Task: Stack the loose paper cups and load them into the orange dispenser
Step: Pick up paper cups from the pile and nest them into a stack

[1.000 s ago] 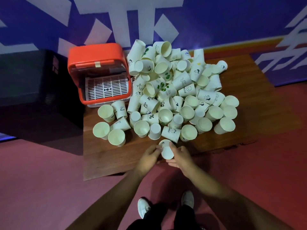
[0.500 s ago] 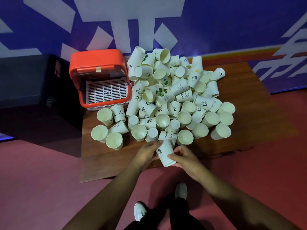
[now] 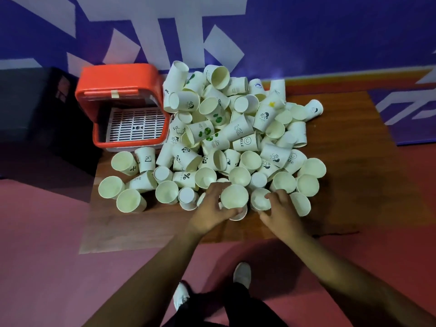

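A big heap of loose white paper cups (image 3: 236,135) covers the low wooden table (image 3: 349,166). The orange dispenser (image 3: 122,107) stands open at the table's back left, its white grid tray showing inside. At the heap's near edge my left hand (image 3: 210,211) grips an upright cup (image 3: 234,197), mouth up, which seems nested on another cup below it. Just to the right, my right hand (image 3: 279,208) curls its fingers over an upturned cup (image 3: 259,199) lying bottom up.
A black box (image 3: 30,109) sits left of the dispenser. A blue wall with white shapes rises behind the table. The floor around is red, and my shoes (image 3: 241,272) stand close to the table's near edge (image 3: 141,241).
Both hands held one cup on its side near the table's edge. Now they have moved forward into the heap; the left holds the cup upright and the right has reached onto another cup.
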